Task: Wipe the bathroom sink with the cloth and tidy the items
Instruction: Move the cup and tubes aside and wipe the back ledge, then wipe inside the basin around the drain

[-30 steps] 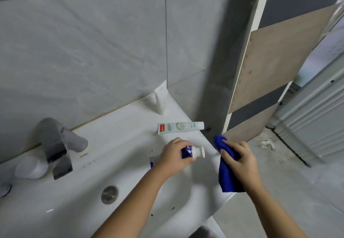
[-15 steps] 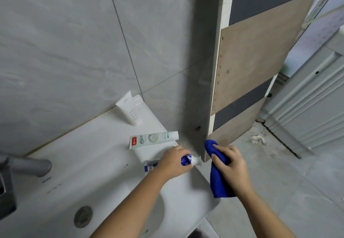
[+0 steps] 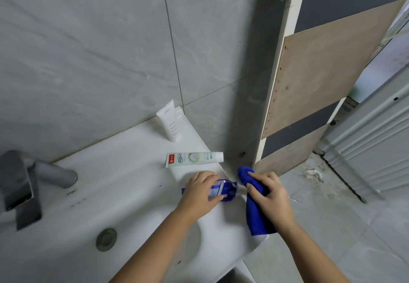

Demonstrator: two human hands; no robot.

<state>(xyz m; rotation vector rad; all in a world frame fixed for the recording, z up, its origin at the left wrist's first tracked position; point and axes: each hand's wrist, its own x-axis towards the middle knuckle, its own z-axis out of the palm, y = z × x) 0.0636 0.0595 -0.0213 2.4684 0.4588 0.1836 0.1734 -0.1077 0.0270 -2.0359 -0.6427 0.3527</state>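
At the far left I see the faucet (image 3: 33, 181) over the basin, with the drain (image 3: 106, 239) below it, both well apart from my work. Moving right along the sink (image 3: 124, 172), a white tube (image 3: 169, 120) stands upright at the back edge against the wall, and a green-and-white toothpaste tube (image 3: 193, 159) lies flat near the right edge, its cap pointing right. Just in front of it, my left hand (image 3: 199, 191) is wrapped around a blue tube (image 3: 221, 191) lying on the rim near the front right corner. My right hand (image 3: 269, 194) is clenched on the blue cloth (image 3: 256, 214), which hangs over the sink's right edge; its thumb touches the tube's cap end. I judge the step to be wiping or steadying this tube before placing it. To do it well, I would grip the tube firmly, keep it over the rim so it cannot drop to the floor, and set it parallel to the toothpaste tube.
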